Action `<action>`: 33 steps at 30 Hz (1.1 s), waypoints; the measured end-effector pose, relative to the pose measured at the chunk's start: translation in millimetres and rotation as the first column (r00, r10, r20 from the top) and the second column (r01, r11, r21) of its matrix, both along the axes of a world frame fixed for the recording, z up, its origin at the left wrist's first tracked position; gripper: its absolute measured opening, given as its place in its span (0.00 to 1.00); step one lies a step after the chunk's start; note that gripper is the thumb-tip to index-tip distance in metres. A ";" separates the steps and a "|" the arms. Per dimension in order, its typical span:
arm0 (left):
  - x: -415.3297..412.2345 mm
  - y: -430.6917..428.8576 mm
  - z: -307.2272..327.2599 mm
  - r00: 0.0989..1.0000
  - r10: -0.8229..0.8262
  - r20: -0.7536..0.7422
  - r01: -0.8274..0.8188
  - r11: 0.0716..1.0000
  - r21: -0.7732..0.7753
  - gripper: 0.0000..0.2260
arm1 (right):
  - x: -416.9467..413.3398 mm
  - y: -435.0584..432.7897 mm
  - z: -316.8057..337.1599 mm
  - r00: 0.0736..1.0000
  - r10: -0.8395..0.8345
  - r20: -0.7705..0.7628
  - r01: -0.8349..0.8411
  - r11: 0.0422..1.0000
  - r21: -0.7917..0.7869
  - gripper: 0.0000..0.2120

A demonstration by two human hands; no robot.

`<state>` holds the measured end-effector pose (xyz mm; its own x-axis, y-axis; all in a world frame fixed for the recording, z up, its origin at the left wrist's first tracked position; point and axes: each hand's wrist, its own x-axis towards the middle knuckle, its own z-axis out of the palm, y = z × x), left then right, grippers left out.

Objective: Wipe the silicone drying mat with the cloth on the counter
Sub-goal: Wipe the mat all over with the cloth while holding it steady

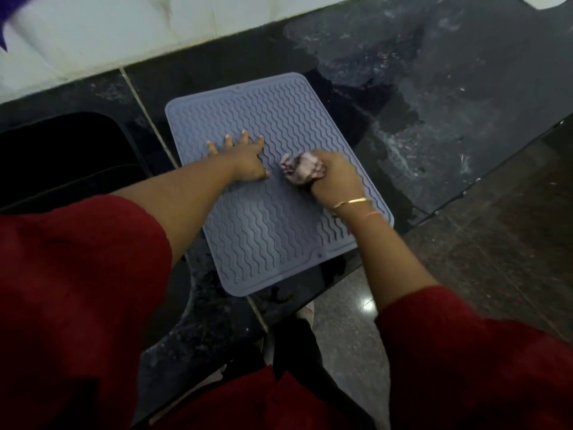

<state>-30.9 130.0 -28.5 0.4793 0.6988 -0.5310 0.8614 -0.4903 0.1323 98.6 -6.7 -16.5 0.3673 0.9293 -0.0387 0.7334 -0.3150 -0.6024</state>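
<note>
A grey-blue silicone drying mat point(269, 231) with wavy ridges lies on the dark stone counter point(434, 119). My left hand point(245, 156) rests flat on the mat's left half, fingers spread, holding nothing. My right hand point(335, 178) is closed around a crumpled pale cloth point(302, 167) and presses it onto the mat's middle right. The cloth sticks out to the left of my fist, close to my left thumb.
A dark sink basin point(68, 159) sits left of the mat. A white tiled wall point(124, 32) runs along the back. Wet streaks cover the counter to the right. The counter edge drops to a shiny floor point(350, 321) just in front of the mat.
</note>
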 end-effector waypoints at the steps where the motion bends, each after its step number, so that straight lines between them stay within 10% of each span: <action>1: 1.1 -0.7 0.4 1.000 0.001 -0.007 -0.001 1.000 0.000 0.37 | -7.0 -1.9 -12.7 0.991 0.060 0.118 -0.055 0.998 -0.044 0.14; 4: 2.1 -1.2 2.8 0.999 -0.006 -0.039 0.006 1.000 -0.003 0.37 | -25.2 -31.3 -27.3 0.912 0.129 0.388 -0.085 0.988 -0.128 0.23; 13: 9.1 1.0 17.6 0.963 -0.116 -0.242 0.121 0.993 0.004 0.37 | -20.8 -113.4 -22.9 0.875 0.189 0.447 -0.167 0.982 -0.088 0.23; 16: 7.4 1.0 17.8 0.964 -0.120 -0.235 0.127 0.992 0.015 0.37 | 2.3 -89.3 -2.0 0.993 0.064 -0.103 -0.072 0.994 -0.079 0.12; 23: 7.1 -2.7 14.9 0.958 -0.138 -0.251 0.170 0.979 0.113 0.38 | 39.7 33.9 28.8 0.569 -0.198 -0.798 0.301 0.953 -0.022 0.04; 26: 18.5 3.3 23.5 0.955 -0.133 -0.266 0.163 0.982 0.094 0.40 | 51.8 90.6 31.4 0.827 -0.196 -0.526 0.217 0.976 -0.022 0.13; 33: 44.2 43.0 29.8 0.998 -0.006 -0.057 0.015 0.987 0.157 0.49 | 57.1 177.5 7.9 0.997 0.040 -0.058 -0.029 0.981 0.190 0.21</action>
